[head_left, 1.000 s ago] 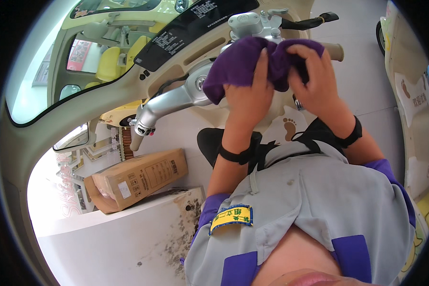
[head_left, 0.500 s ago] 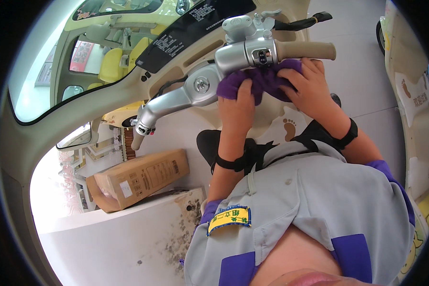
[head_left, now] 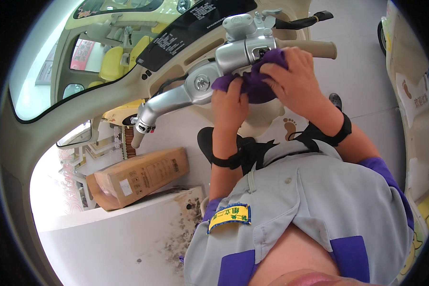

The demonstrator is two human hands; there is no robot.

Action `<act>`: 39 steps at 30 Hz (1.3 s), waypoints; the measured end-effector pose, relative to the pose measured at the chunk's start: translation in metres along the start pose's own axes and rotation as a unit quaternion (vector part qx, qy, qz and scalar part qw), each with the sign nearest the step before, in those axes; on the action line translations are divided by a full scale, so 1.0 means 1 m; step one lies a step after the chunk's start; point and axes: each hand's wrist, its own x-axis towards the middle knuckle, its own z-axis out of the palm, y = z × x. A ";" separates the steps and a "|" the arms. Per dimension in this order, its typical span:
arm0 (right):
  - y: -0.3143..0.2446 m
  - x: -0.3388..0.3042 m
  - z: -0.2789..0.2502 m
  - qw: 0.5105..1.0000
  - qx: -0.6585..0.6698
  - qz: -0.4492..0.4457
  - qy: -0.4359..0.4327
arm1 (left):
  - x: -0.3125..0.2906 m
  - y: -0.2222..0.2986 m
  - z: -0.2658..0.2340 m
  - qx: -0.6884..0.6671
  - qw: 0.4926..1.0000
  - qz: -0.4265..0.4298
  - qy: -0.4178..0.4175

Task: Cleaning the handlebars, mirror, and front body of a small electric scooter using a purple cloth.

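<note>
A silver handlebar [head_left: 176, 99] with a beige right grip [head_left: 319, 48] runs across the upper middle. Both hands hold one purple cloth [head_left: 260, 86], bunched up against the near side of the bar. My left hand [head_left: 229, 106] is closed on its left end, close to the round badge at the bar's centre. My right hand [head_left: 298, 82] grips the cloth's other end and lifts it over the switch housing [head_left: 260, 51], partly covering the switches. The right fingertips lie near the inner end of the grip.
A windshield [head_left: 100, 52] arches at upper left, with a black label panel [head_left: 190, 31] on the dash beside it. A cardboard box [head_left: 138, 177] lies on a white ledge [head_left: 114, 233] at lower left. Another vehicle's beige panel [head_left: 407, 76] stands on the right.
My right hand has moved left and slightly up along the bar with the cloth, onto the switches. The left hand has shifted a little left and down.
</note>
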 end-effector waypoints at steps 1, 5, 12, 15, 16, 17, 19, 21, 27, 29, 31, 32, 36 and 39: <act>-0.001 -0.002 0.004 1.000 0.007 -0.004 0.007 | 0.001 -0.001 -0.005 -0.001 1.000 0.003 -0.001; 0.001 0.005 -0.005 0.997 0.062 0.045 0.010 | 0.019 0.011 -0.024 -0.051 0.994 -0.011 0.094; -0.007 0.034 -0.023 0.987 0.077 0.137 -0.015 | 0.073 0.023 -0.007 -0.006 0.975 0.114 0.190; -0.010 0.040 -0.021 0.981 0.068 0.176 -0.046 | 0.055 0.009 0.008 -0.026 0.963 0.131 0.232; -0.010 0.040 -0.018 0.983 0.068 0.160 -0.052 | 0.044 0.003 0.012 -0.033 0.959 0.124 0.253; -0.010 0.040 -0.018 0.985 0.069 0.144 -0.060 | 0.035 0.002 0.014 -0.043 0.963 0.101 0.248; -0.007 0.036 -0.014 0.993 0.040 0.100 -0.042 | 0.024 -0.002 0.012 -0.032 0.972 0.087 0.216; -0.005 0.027 -0.011 0.998 0.016 0.052 -0.026 | 0.019 -0.001 0.007 -0.017 0.980 0.070 0.185; 0.004 0.028 -0.027 0.990 0.069 0.117 -0.030 | 0.037 0.019 -0.011 -0.033 0.982 0.122 0.141; 0.006 0.025 -0.033 0.987 0.060 0.141 -0.049 | 0.036 0.023 -0.010 -0.039 0.983 0.144 0.104; 0.006 0.022 -0.033 0.985 0.049 0.153 -0.061 | 0.030 0.021 -0.011 -0.034 0.989 0.139 0.026; 0.004 0.022 -0.031 0.986 0.045 0.149 -0.061 | 0.027 0.019 -0.012 -0.036 0.989 0.140 0.031; -0.007 0.030 -0.012 0.998 0.028 0.060 -0.025 | 0.019 0.000 -0.020 -0.010 0.994 0.083 0.069; -0.022 0.048 0.009 0.994 -0.054 -0.093 -0.016 | 0.019 -0.016 -0.035 -0.030 0.996 -0.012 0.078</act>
